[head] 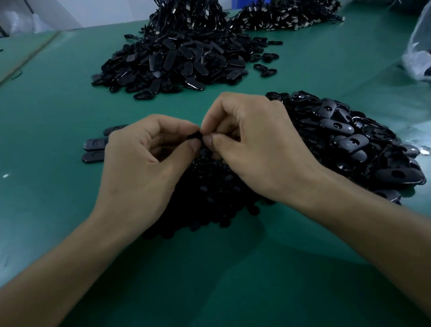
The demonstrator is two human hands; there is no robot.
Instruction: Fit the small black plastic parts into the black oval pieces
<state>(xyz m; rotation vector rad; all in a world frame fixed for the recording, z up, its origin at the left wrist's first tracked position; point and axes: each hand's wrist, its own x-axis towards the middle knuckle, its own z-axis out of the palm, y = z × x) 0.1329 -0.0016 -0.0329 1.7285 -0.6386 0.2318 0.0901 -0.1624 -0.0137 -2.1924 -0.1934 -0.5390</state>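
My left hand (144,164) and my right hand (254,147) meet fingertip to fingertip over the table's middle. Between the fingertips a small black piece (195,136) is pinched by both hands; most of it is hidden, so I cannot tell if it is an oval piece, a small part, or both. Below the hands lies a heap of small black plastic parts (207,198). To the right spreads a pile of black oval pieces (350,138) with keyhole openings. Three oval pieces (94,147) lie in a row left of my left hand.
A large mound of black oval pieces (174,65) sits further back on the green table (49,120), with black USB cables (188,12) heaped behind it and more cables (292,13) at the back right. Clear plastic bags (426,48) of parts lie at the right edge.
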